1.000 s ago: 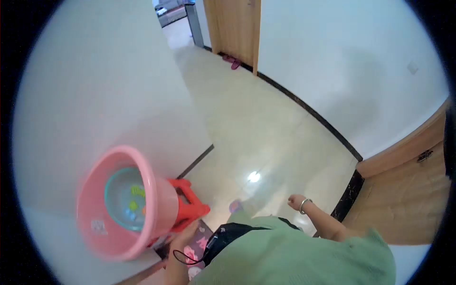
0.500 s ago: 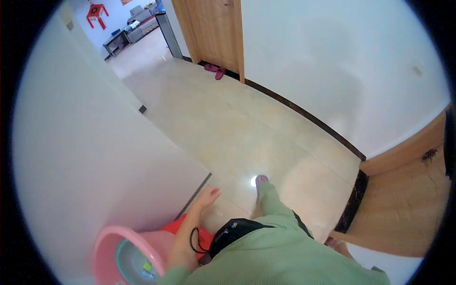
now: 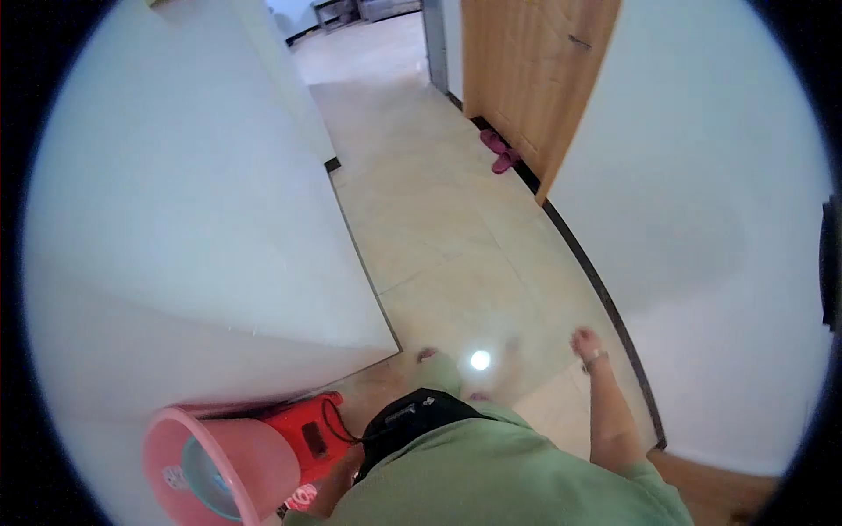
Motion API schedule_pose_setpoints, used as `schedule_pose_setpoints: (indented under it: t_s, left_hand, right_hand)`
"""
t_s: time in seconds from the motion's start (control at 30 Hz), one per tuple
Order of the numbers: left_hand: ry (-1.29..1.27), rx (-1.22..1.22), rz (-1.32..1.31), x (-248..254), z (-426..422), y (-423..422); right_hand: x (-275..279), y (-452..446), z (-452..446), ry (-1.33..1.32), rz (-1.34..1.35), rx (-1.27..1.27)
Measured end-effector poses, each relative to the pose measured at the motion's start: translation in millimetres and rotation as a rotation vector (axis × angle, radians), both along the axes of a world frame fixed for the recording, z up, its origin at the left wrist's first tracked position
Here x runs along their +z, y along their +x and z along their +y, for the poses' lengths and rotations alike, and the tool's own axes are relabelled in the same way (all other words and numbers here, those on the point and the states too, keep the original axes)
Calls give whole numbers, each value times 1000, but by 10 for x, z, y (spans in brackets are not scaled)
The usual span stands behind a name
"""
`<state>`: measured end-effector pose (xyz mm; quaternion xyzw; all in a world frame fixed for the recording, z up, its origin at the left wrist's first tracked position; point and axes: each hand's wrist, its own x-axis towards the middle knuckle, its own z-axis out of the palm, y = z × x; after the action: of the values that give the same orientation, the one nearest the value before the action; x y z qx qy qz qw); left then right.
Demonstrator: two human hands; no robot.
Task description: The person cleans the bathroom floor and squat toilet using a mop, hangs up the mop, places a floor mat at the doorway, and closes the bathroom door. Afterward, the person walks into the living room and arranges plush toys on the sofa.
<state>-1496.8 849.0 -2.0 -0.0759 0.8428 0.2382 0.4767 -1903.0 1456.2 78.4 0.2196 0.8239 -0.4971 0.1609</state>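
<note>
My right hand [image 3: 585, 343], with a band or watch at the wrist, swings ahead over the floor near the right wall. It holds nothing I can see; its fingers are slightly blurred, loosely bent and apart. Low at the left, my left hand [image 3: 346, 467] is beside the black bag [image 3: 421, 425] at my waist. Its fingers are hidden, so its grip cannot be made out. A black cord loop [image 3: 326, 412] hangs from the bag, in front of a red plastic object [image 3: 307, 434].
A pink tub [image 3: 267, 456] with a blue-green basin [image 3: 209, 478] inside stands by the left wall. Dark pink slippers [image 3: 501, 152] lie by a wooden door [image 3: 531, 79]. The pale tiled floor [image 3: 430, 219] leads to a brighter room. A wall corner [image 3: 395, 346] juts out at left.
My view has turned left and moved forward. My right hand has swung forward, while my left hand has dropped back beside the bag. The slippers and door now appear farther right.
</note>
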Motion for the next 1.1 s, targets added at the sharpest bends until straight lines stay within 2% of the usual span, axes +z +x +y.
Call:
schedule_pose_setpoints:
  t_s: [0.03, 0.07, 0.13, 0.2, 0.27, 0.3, 0.33, 0.37, 0.4, 0.47, 0.5, 0.53, 0.57, 0.6, 0.63, 0.67, 0.7, 0.77, 0.8, 0.87, 0.9, 0.93, 0.97, 1.0, 1.03, 1.07, 1.1]
  left_hand:
    - [10, 257, -47, 34, 135, -109]
    - [20, 383, -59, 45, 245, -274]
    - [46, 477, -67, 26, 400, -649]
    - [74, 487, -75, -82, 448, -1146]
    - [95, 446, -84, -177, 392, -1739]
    - [106, 427, -89, -180, 363, -2031]
    - [113, 405, -89, -176, 307, -2380]
    - [121, 391, -86, -160, 246, -2673]
    - [135, 382, -75, -193, 157, -3024]
    - [139, 347, -13, -266, -108, -3702]
    - [131, 322, 33, -336, -278, -4086]
    - [105, 317, 92, -383, -435, -4479]
    - [12, 504, 195, 44, -572, -5006]
    - [-7, 254, 252, 790, -806, -5656]
    - [-46, -46, 421, 456, -1171, -5976]
    - [43, 256, 317, 22, -1536, -6279]
    - [133, 555, 211, -179, -1792, -6642]
    - [21, 698, 481, 372, -1772, -7407]
    - [-38, 757, 618, 928, -1665, -7888]
    - [49, 752, 558, 835, -1822, -8447]
    - [278, 1048, 568, 856, -1737, -8562]
    - [203, 614, 684, 640, -1871, -8639]
    - [507, 914, 606, 644, -1771, -8557]
    - [455, 544, 692, 683, -1714, -8601]
    - [353, 411, 640, 666, -1691, -8671]
    - [305, 230, 821, 385, -1658, -8601]
    - [259, 45, 980, 280, -1657, -8614]
  right_hand:
    - [244, -707, -404, -162, 18, 15]
    - [884, -1205, -956, -178, 96, 101]
    - [1106, -2031, -1619, -236, 239, 249]
    - [938, -2600, -2098, -105, 421, 514]
    - [1130, -2752, -2448, 226, 360, 787]
    - [1036, -2793, -2477, 338, 243, 887]
    - [609, -2866, -2289, 263, 198, 987]
    - [630, -2852, -2163, 326, 116, 1033]
    - [232, -2852, -1860, 321, 22, 1044]
    - [274, -2817, -1361, 549, -129, 1048]
    - [-324, -2690, -813, 633, -96, 1051]
    - [-1185, -2567, 151, 871, 28, 1532]
    - [-596, -2605, 48, 804, -390, 1178]
    - [-606, -2511, 435, 986, -184, 1448]
    - [-353, -2535, 489, 896, -392, 1217]
    - [-153, -2616, 452, 804, -544, 929]
    - [-35, -2761, 417, 758, -604, 794]
    - [59, -3199, 290, 714, -666, 661]
    - [17, -3531, 195, 689, -667, 657]
    - [-166, -4362, -46, 646, -639, 691]
    - [-295, -4810, -225, 615, -617, 720]
    - [-429, -5281, -421, 583, -593, 753]
    - [-659, -5793, -613, 538, -551, 783]
    - [-946, -6420, -816, 476, -489, 802]
    - [-1232, -7077, -1099, 358, -410, 770]
    - [-1488, -7706, -1357, 192, -302, 706]
    - [-1650, -8523, -1802, 170, 2, 872]
